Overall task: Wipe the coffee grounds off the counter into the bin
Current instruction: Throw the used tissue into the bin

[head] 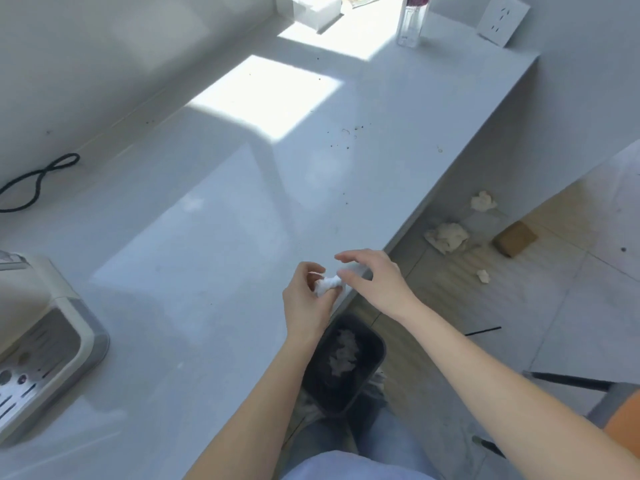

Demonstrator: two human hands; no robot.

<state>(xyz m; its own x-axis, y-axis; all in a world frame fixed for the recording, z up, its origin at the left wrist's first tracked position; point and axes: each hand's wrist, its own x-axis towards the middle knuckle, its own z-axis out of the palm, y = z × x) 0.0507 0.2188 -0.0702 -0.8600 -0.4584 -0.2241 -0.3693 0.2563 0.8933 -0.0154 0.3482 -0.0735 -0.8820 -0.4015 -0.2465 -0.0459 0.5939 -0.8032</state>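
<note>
Holding: left hand (304,299) pinches a white tissue wad (327,285) at the worktop's front edge, lower centre of the frame.
Right hand (375,282): fingers spread and loosened, grasping nothing; its fingertips sit just beside the wad's right end, whether touching I cannot tell.
Worktop (214,237): pale grey and glossy, running from lower left to upper right, with two bright sun patches in the upper centre.
Grounds (346,136): dark specks scattered right of centre, just below the sun patch; a few more sit nearer the front edge.
Bin (375,344): dark, on the floor directly below the hands, against the worktop's edge; crumpled pale paper lies inside.
Floor (571,306): three crumpled tissues and a small brown box lie at the right of the frame.
Machine (45,348): a cream and grey appliance with a slotted tray, lower left on the worktop.
Cable (38,181): black, looped, at the left edge.
Bottle (412,22): clear, standing at the top right on the worktop, near a white socket plate (502,20).
</note>
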